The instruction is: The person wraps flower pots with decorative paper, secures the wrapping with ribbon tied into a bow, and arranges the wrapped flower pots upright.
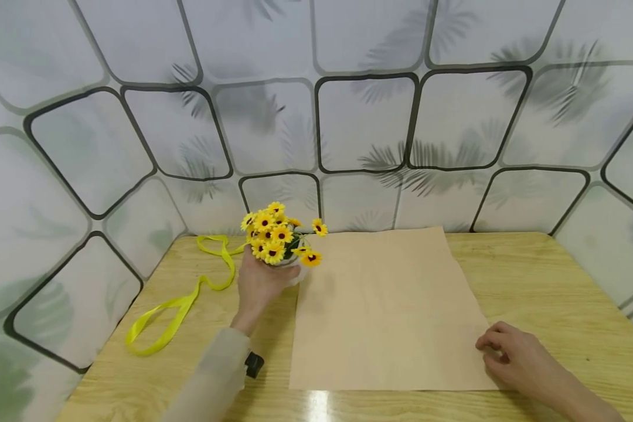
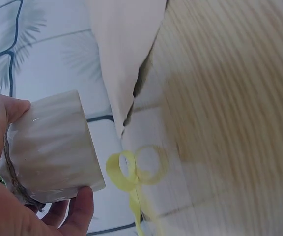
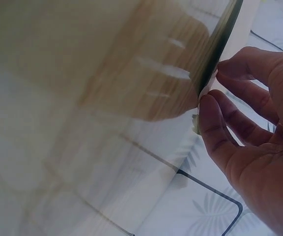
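My left hand point(image 1: 264, 284) grips a small white ribbed flower pot point(image 2: 55, 145) with twine around its rim, fingers and thumb on opposite sides. In the left wrist view, a gap shows between the pot's base and the tabletop. Yellow artificial flowers point(image 1: 274, 234) with dark centres fill the pot, above the left edge of a large sheet of tan paper point(image 1: 390, 310). At the paper's lower right edge is my right hand point(image 1: 522, 363). Its thumb and fingertips point(image 3: 211, 110) pinch that edge in the right wrist view.
A yellow ribbon point(image 1: 181, 305) lies loosely looped on the left of the wooden table point(image 1: 548, 281). Behind and beside the table hangs a patterned white covering point(image 1: 366, 123). A dark band point(image 1: 254, 364) is on the left wrist.
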`<action>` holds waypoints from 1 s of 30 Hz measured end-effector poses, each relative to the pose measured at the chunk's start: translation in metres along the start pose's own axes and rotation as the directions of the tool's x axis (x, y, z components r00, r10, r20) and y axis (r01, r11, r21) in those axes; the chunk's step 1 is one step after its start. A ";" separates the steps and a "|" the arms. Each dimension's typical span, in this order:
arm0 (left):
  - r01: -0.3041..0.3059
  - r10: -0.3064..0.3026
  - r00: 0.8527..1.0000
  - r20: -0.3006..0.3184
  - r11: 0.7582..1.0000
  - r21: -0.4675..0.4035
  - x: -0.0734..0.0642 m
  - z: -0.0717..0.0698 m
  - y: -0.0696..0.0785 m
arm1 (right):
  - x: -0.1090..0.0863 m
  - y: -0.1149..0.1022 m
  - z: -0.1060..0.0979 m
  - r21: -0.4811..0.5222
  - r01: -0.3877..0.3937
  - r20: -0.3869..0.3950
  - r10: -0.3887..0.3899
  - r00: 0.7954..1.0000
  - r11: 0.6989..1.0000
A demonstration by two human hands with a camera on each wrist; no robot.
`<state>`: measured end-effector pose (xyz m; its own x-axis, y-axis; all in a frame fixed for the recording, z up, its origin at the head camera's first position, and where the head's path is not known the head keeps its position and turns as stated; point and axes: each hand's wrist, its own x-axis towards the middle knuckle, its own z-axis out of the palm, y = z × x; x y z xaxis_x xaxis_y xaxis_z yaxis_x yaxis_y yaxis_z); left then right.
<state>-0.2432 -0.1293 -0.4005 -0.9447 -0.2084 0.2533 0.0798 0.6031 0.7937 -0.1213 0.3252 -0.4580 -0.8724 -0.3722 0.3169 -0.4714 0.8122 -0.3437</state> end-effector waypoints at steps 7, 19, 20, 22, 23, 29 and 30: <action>-0.031 0.033 0.999 0.034 0.999 -0.040 0.001 0.021 0.011 | 0.001 0.000 -0.001 0.001 -0.024 0.031 0.024 0.999 1.000; -0.061 0.073 0.993 0.094 0.990 -0.124 0.001 0.059 0.033 | 0.000 -0.002 0.002 0.000 -0.008 -0.019 0.008 1.000 1.000; -0.067 0.079 0.992 0.099 0.990 -0.123 0.000 0.062 0.035 | 0.000 -0.002 0.002 0.002 -0.006 -0.021 0.006 1.000 1.000; -0.073 0.087 0.990 0.114 0.990 -0.122 0.000 0.069 0.040 | 0.000 -0.002 0.003 0.001 0.005 -0.035 -0.005 0.999 1.000; -0.075 0.090 0.989 0.119 0.989 -0.124 0.000 0.072 0.042 | 0.000 -0.002 0.003 0.002 0.008 -0.038 -0.008 0.999 1.000; -0.062 0.081 0.982 0.173 0.991 -0.116 -0.003 0.088 0.053 | 0.000 0.000 0.004 0.007 0.029 -0.054 -0.029 0.998 1.000; -0.064 0.084 0.980 0.181 0.991 -0.113 -0.003 0.091 0.055 | 0.000 0.001 0.004 0.009 0.030 -0.054 -0.030 0.998 0.999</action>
<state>-0.2648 -0.0257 -0.4078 -0.9765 -0.0140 0.2151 0.1761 0.5240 0.8333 -0.1217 0.3243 -0.4615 -0.8497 -0.3717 0.3740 -0.4988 0.7964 -0.3419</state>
